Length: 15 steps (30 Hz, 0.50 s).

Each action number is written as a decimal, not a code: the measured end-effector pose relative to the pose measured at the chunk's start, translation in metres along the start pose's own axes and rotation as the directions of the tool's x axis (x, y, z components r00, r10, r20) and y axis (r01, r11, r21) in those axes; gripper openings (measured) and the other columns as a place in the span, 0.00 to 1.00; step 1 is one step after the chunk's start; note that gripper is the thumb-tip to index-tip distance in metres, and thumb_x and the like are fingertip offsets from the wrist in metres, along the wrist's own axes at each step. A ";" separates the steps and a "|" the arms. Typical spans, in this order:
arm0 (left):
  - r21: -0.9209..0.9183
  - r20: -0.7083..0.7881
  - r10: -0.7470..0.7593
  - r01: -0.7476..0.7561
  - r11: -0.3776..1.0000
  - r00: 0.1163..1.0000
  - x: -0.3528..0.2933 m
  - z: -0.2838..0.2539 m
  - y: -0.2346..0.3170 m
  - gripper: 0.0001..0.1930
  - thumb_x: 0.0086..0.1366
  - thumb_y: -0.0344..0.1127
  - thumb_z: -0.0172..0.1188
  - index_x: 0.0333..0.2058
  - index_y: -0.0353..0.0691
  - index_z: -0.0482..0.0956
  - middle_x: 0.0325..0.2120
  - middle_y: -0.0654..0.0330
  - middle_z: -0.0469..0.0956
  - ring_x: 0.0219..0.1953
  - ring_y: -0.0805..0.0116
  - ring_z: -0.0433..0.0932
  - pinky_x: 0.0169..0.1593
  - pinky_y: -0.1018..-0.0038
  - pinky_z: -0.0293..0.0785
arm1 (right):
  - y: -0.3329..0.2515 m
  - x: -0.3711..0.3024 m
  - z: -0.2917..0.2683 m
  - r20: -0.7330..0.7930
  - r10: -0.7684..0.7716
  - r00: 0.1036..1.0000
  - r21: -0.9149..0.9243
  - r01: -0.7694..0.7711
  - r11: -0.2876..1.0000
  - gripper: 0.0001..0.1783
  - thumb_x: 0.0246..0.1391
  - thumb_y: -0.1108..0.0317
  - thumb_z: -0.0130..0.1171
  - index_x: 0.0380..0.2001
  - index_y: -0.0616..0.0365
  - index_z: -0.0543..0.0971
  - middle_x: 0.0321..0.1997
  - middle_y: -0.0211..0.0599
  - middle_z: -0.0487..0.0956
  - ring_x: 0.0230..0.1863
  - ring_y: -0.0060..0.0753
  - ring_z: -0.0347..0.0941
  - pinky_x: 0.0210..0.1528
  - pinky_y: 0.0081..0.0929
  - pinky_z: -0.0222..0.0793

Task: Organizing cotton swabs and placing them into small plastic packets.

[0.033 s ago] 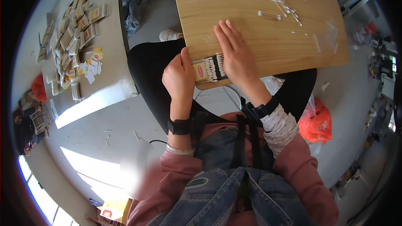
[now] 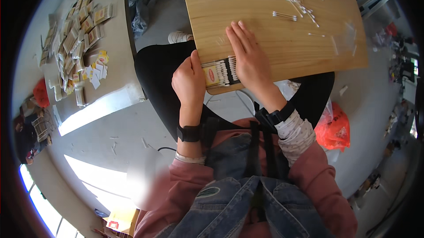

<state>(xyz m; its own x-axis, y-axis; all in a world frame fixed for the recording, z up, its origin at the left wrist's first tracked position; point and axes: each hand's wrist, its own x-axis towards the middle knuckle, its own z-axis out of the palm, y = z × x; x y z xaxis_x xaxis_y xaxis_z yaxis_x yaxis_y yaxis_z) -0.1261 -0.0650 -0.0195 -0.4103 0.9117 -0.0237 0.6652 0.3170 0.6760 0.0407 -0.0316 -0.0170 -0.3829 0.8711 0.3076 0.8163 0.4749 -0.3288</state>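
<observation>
A row of white-tipped cotton swabs [image 2: 232, 68] lies at the near left corner of the wooden board [image 2: 260, 26]. Left of a dark strip, a yellow card [image 2: 212, 75] with a red oval sits over part of the swabs. My left hand [image 2: 189, 79] is closed at the board's left edge, right beside the card, its thumb pointing away from me. Whatever its curled fingers grip is hidden. My right hand [image 2: 251, 63] lies flat, fingers stretched out together on the board, its edge against the right end of the swabs and hiding what is under the palm.
Loose cotton swabs [image 2: 298, 6] are scattered at the board's far right, with a small bundle [image 2: 284, 16] nearer. Clear plastic bags [image 2: 344, 41] lie at the right and far edges. On the left table [image 2: 117, 61] is a heap of packed swabs [image 2: 73, 37]. A red bag [image 2: 333, 127] sits at right.
</observation>
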 end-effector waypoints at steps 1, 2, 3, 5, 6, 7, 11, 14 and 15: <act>-0.077 0.039 -0.032 0.035 0.996 0.999 0.001 0.000 -0.001 0.24 0.73 0.46 0.53 0.23 0.34 0.78 0.17 0.47 0.74 0.19 0.47 0.73 0.24 0.60 0.67 | -0.001 0.000 0.001 -0.002 -0.001 1.000 -0.002 0.001 1.000 0.28 0.60 0.75 0.48 0.64 0.66 0.67 0.70 0.49 0.66 0.74 0.47 0.58 0.73 0.43 0.56; -0.074 0.044 -0.033 0.036 0.997 0.998 0.001 0.000 -0.002 0.24 0.73 0.46 0.53 0.23 0.34 0.78 0.17 0.47 0.74 0.19 0.47 0.73 0.24 0.60 0.67 | -0.002 0.000 0.001 0.001 0.003 1.000 -0.001 -0.003 1.000 0.28 0.60 0.75 0.48 0.64 0.66 0.67 0.70 0.49 0.66 0.74 0.47 0.58 0.73 0.43 0.56; -0.112 0.051 -0.045 0.051 0.992 0.998 0.001 0.000 -0.003 0.24 0.74 0.46 0.52 0.24 0.33 0.79 0.18 0.45 0.74 0.19 0.47 0.73 0.24 0.60 0.67 | -0.004 0.000 0.001 0.009 0.004 1.000 0.005 -0.004 1.000 0.28 0.60 0.75 0.48 0.64 0.66 0.67 0.70 0.49 0.66 0.74 0.47 0.58 0.73 0.43 0.55; -0.151 0.064 -0.058 0.067 0.986 0.996 0.001 0.000 -0.003 0.24 0.74 0.46 0.52 0.25 0.33 0.79 0.18 0.44 0.74 0.19 0.46 0.72 0.24 0.61 0.67 | -0.006 0.000 0.002 0.021 0.010 1.000 0.008 -0.010 1.000 0.28 0.60 0.75 0.47 0.65 0.66 0.66 0.70 0.50 0.66 0.74 0.48 0.57 0.73 0.44 0.55; -0.162 0.076 -0.065 0.076 0.984 0.995 0.001 -0.001 0.000 0.24 0.74 0.45 0.52 0.25 0.32 0.79 0.18 0.43 0.74 0.19 0.45 0.72 0.25 0.60 0.68 | -0.008 -0.001 0.004 0.019 0.005 1.000 0.015 -0.005 1.000 0.28 0.60 0.74 0.47 0.65 0.66 0.66 0.71 0.50 0.66 0.74 0.48 0.57 0.74 0.44 0.55; -0.172 0.086 -0.072 0.086 0.981 0.994 0.000 -0.001 0.002 0.23 0.74 0.45 0.52 0.25 0.32 0.79 0.18 0.43 0.74 0.20 0.45 0.72 0.25 0.60 0.68 | -0.011 -0.002 0.005 0.018 -0.001 1.000 0.023 0.000 1.000 0.28 0.60 0.74 0.47 0.65 0.66 0.66 0.71 0.50 0.65 0.74 0.48 0.57 0.74 0.44 0.54; -0.189 0.042 -0.040 0.047 0.981 0.998 0.000 0.002 0.000 0.23 0.74 0.44 0.52 0.24 0.31 0.78 0.18 0.43 0.73 0.19 0.45 0.72 0.25 0.60 0.68 | -0.020 0.000 0.008 0.031 0.003 1.000 0.032 -0.004 0.999 0.29 0.60 0.75 0.47 0.66 0.66 0.65 0.71 0.51 0.65 0.74 0.48 0.57 0.74 0.45 0.55; -0.138 0.023 0.005 -0.002 0.990 1.000 0.001 0.001 0.001 0.23 0.74 0.43 0.53 0.23 0.32 0.77 0.17 0.44 0.73 0.19 0.45 0.72 0.24 0.60 0.68 | -0.023 0.001 0.009 0.029 0.014 0.999 0.043 -0.015 0.999 0.30 0.59 0.76 0.47 0.66 0.66 0.64 0.71 0.50 0.65 0.74 0.48 0.57 0.73 0.45 0.55; -0.117 0.012 0.007 -0.006 0.993 1.000 0.001 0.001 0.002 0.23 0.74 0.43 0.53 0.22 0.32 0.77 0.17 0.44 0.73 0.19 0.45 0.72 0.24 0.59 0.67 | -0.024 0.001 0.009 0.023 0.019 1.000 0.055 -0.020 0.998 0.30 0.59 0.77 0.47 0.66 0.65 0.65 0.71 0.50 0.65 0.74 0.48 0.57 0.73 0.45 0.55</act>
<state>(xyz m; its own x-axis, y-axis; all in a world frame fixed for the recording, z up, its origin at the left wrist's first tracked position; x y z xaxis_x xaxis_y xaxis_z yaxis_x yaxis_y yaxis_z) -0.1248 -0.0638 -0.0188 -0.3979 0.9170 -0.0276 0.5900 0.2789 0.7577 0.0164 -0.0408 -0.0171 -0.3775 0.8825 0.2804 0.7989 0.4635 -0.3833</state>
